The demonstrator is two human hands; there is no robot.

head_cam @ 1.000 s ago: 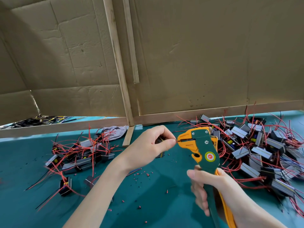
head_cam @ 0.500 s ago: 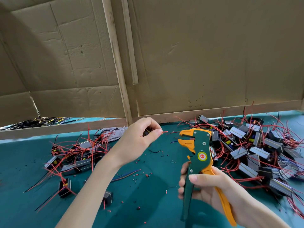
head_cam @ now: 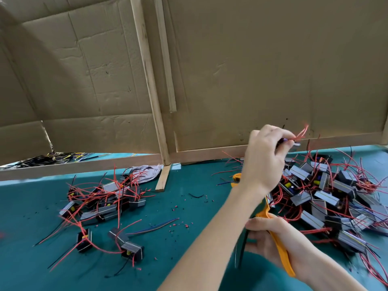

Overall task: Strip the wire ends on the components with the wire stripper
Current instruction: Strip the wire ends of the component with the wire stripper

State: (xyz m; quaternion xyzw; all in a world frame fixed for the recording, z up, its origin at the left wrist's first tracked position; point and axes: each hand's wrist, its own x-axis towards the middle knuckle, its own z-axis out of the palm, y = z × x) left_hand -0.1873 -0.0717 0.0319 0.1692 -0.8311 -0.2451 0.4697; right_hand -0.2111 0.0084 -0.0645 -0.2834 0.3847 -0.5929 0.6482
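Teal table [head_cam: 189,206] — red wires [head_cam: 302,132], grey components [head_cam: 324,197] — orange stripper handle [head_cam: 280,248].

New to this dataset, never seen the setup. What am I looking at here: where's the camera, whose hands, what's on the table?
No machine here: a person works with bare hands, and the one camera sits on their head, looking forward and down. The left hand is raised and pinches thin red wires; whatever they join to is hidden or blurred. The right hand grips a wire stripper with an orange handle, held low. On the teal table surface lie small grey-and-black block components trailing red leads, in a left heap and a larger right heap. Tiny red insulation crumbs are scattered between them. Brown cardboard panels on wooden strips close off the back.
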